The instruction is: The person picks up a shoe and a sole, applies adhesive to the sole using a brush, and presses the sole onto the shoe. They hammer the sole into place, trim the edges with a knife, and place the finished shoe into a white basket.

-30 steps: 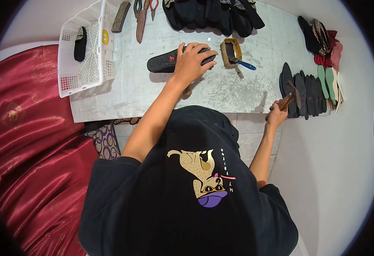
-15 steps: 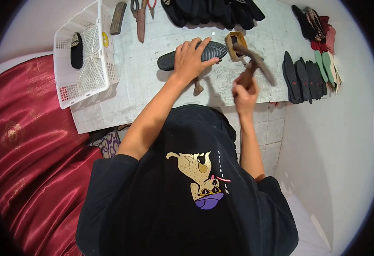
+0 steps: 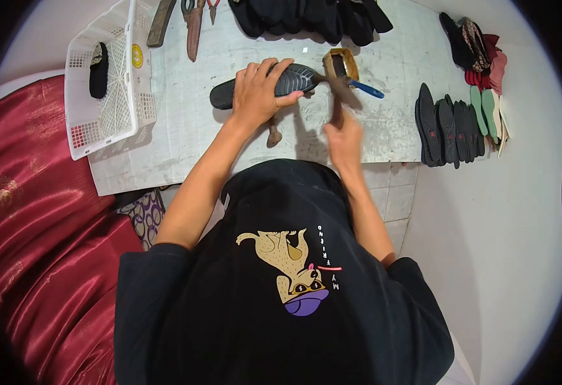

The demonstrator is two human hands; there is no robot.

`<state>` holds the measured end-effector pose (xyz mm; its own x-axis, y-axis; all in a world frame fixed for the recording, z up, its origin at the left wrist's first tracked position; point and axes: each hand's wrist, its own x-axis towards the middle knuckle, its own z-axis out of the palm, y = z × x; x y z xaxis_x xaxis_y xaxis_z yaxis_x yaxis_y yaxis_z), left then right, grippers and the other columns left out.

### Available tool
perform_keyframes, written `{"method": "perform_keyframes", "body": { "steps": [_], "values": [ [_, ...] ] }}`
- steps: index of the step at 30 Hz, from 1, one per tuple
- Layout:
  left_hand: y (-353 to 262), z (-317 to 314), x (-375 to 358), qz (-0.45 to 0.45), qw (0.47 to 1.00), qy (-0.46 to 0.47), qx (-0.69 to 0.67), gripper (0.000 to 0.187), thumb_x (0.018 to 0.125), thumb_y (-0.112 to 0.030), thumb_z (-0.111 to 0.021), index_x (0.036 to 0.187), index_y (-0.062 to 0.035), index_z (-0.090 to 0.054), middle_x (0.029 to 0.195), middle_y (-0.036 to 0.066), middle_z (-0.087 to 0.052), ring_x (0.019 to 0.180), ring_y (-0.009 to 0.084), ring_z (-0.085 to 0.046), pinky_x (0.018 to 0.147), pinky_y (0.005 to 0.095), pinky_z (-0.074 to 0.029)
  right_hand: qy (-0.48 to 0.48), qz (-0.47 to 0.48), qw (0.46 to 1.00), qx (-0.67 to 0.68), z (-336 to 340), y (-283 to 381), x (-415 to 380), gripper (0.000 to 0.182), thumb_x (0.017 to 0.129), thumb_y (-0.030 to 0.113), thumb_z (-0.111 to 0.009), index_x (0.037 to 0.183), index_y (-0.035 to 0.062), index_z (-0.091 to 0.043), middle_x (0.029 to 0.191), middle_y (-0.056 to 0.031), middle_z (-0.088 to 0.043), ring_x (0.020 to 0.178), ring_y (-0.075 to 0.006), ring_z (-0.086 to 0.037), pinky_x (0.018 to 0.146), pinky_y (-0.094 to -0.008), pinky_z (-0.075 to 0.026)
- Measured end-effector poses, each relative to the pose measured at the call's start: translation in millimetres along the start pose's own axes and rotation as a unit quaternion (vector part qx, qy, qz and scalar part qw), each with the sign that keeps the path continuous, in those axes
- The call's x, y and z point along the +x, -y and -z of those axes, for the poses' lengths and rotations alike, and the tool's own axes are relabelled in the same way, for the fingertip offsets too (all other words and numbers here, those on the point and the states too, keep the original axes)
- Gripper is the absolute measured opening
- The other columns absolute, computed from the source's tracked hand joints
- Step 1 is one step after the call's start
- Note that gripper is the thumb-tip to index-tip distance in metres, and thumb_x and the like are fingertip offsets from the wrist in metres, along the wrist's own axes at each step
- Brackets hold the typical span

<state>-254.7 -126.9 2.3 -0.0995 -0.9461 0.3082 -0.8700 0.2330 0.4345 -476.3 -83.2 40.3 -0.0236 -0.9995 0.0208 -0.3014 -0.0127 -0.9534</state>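
Note:
My left hand [image 3: 256,93] is wrapped over the middle of a black shoe [image 3: 293,81], pressing it with its ribbed sole facing up. A knobbed metal piece [image 3: 274,136] sticks out from beneath that shoe, toward my body. In my right hand [image 3: 345,141] is a hammer [image 3: 342,92] with a wooden handle, slightly blurred. The hammer's head overlaps the toe end of the sole; whether it touches cannot be made out. Just behind it sits a small tan box [image 3: 332,56] with dark contents, and a blue-handled tool [image 3: 366,89] leans at its edge.
A white plastic basket [image 3: 141,109] at left holds a black shoe [image 3: 99,72]. Scissors [image 3: 193,32], red pliers [image 3: 213,11] and a worn block [image 3: 161,23] lie behind. Black shoes [image 3: 293,18] line the back of the table [image 3: 178,144]; dark soles [image 3: 446,128] stand at right.
The hammer has swung left and toward the shoe's toe end. The blue-handled tool by the box now shows. My view has shifted slightly; my left hand stays on the shoe.

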Motion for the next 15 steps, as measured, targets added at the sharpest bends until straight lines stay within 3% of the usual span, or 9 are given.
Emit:
{"method": "perform_keyframes", "body": {
  "steps": [1,3,5,9,11,13,15],
  "values": [
    [1.6,-0.5,-1.0,-0.004,1.000,-0.003,0.004,0.074,0.082,-0.065,-0.070,0.142,-0.0210,-0.060,0.128,0.005,-0.061,0.108,0.0275,-0.056,0.095,0.0428,-0.040,0.037,-0.096,0.995,-0.018,-2.1,-3.6,-2.8,0.008,0.080,0.006,-0.060,0.077,-0.0003,-0.057,0.062,-0.0039,-0.052,0.054,-0.0123,-0.049,0.053,-0.0283,-0.039],
    [4.3,-2.7,4.5,-0.001,1.000,-0.012,0.014,0.075,0.082,-0.064,-0.070,0.142,-0.0209,-0.060,0.128,0.005,-0.061,0.108,0.0276,-0.056,0.095,0.0428,-0.041,0.053,-0.110,0.992,-0.033,3.7,2.4,9.9,0.013,0.079,0.011,-0.062,0.075,-0.0001,-0.057,0.060,-0.0043,-0.054,0.052,-0.0136,-0.050,0.050,-0.0299,-0.039],
    [-0.7,-0.8,-3.1,0.007,1.000,0.007,0.011,0.075,0.082,-0.064,-0.070,0.142,-0.0205,-0.060,0.130,0.006,-0.061,0.108,0.0279,-0.056,0.096,0.0426,-0.041,0.052,-0.154,0.986,-0.037,16.1,29.0,17.1,0.024,0.078,0.017,-0.063,0.081,-0.0064,-0.060,0.061,-0.0106,-0.054,0.060,-0.0189,-0.055,0.058,-0.0372,-0.044],
    [-2.8,1.3,-1.6,0.012,1.000,0.013,0.004,0.074,0.082,-0.062,-0.071,0.142,-0.0202,-0.060,0.130,0.006,-0.060,0.108,0.0283,-0.057,0.096,0.0425,-0.041,0.010,-0.102,0.987,0.126,29.8,88.1,44.4,0.009,0.079,0.006,-0.064,0.078,0.0000,-0.057,0.059,-0.0028,-0.054,0.052,-0.0122,-0.051,0.051,-0.0301,-0.039],
    [-1.6,0.4,-1.8,0.007,1.000,0.003,0.000,0.073,0.081,-0.062,-0.073,0.140,-0.0203,-0.061,0.128,0.006,-0.061,0.107,0.0277,-0.056,0.095,0.0423,-0.041,0.008,-0.070,0.985,0.158,26.7,79.6,46.6,0.008,0.080,0.005,-0.064,0.080,0.0005,-0.057,0.063,-0.0016,-0.056,0.055,-0.0118,-0.053,0.052,-0.0288,-0.039],
    [-2.1,0.2,-1.9,0.003,1.000,-0.009,-0.007,0.072,0.080,-0.061,-0.075,0.138,-0.0204,-0.063,0.126,0.005,-0.062,0.105,0.0271,-0.056,0.093,0.0420,-0.040,0.004,-0.027,0.993,0.115,11.9,43.0,39.0,0.010,0.084,0.009,-0.063,0.083,0.0003,-0.058,0.062,-0.0034,-0.056,0.049,-0.0106,-0.049,0.046,-0.0271,-0.038],
    [-3.2,1.3,-1.0,0.012,1.000,-0.001,-0.002,0.073,0.079,-0.061,-0.075,0.138,-0.0204,-0.063,0.127,0.005,-0.062,0.107,0.0272,-0.056,0.094,0.0421,-0.040,0.069,-0.080,0.992,-0.070,-0.9,20.5,30.3,0.014,0.084,0.012,-0.064,0.079,0.0019,-0.056,0.061,-0.0024,-0.055,0.049,-0.0118,-0.051,0.046,-0.0295,-0.040]
  ]
}}
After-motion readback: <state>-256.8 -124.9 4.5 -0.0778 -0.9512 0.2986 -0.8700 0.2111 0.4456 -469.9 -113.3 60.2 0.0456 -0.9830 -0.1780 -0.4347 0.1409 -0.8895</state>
